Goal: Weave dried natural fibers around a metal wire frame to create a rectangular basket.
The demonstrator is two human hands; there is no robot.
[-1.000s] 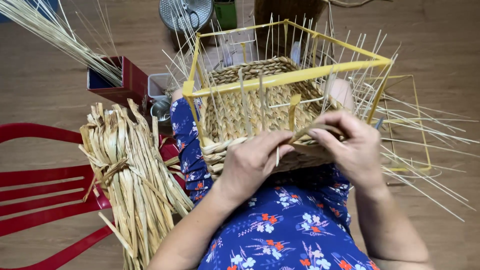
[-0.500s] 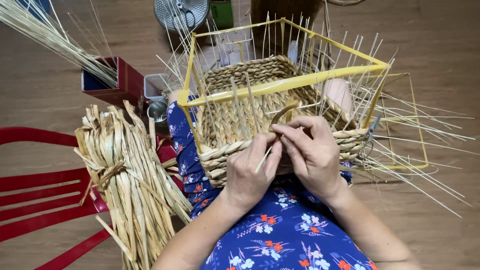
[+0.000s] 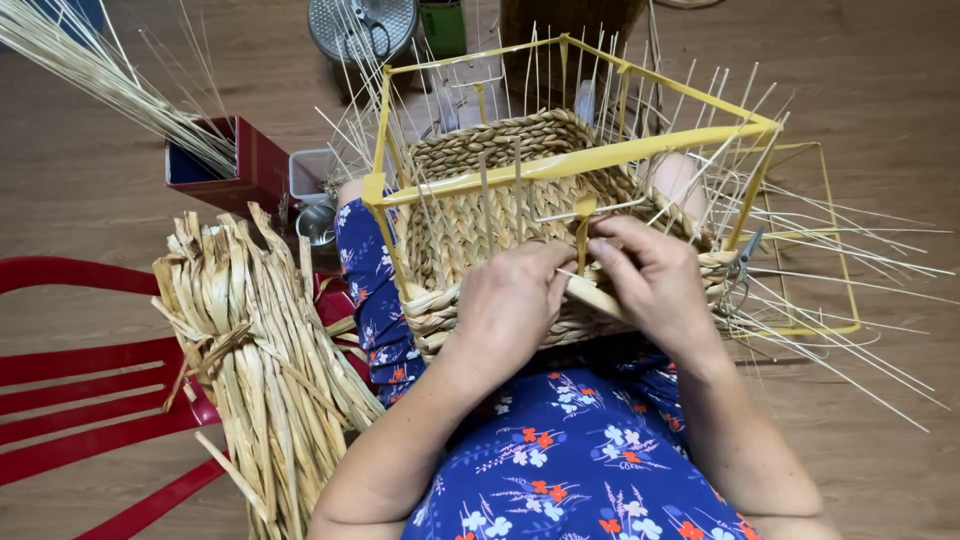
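Observation:
A half-woven straw basket (image 3: 470,215) sits on my lap inside a yellow wire frame (image 3: 560,165), with thin upright stakes sticking out all round. My left hand (image 3: 510,305) rests on the near woven wall, fingers curled against a flat straw strand (image 3: 598,297). My right hand (image 3: 655,280) pinches the same strand near the rim, between the stakes. Both hands meet at the basket's near side.
A bundle of dried flat straw (image 3: 260,350) lies on a red chair (image 3: 70,400) at my left. A red box (image 3: 235,165) holds long thin reeds (image 3: 90,65). Small scissors (image 3: 742,265) hang on the frame's right. Loose reeds fan out over the wooden floor at right.
My hands have moved together from the basket's right side towards its near middle. The right hand has shifted left and now pinches the strand beside the left hand.

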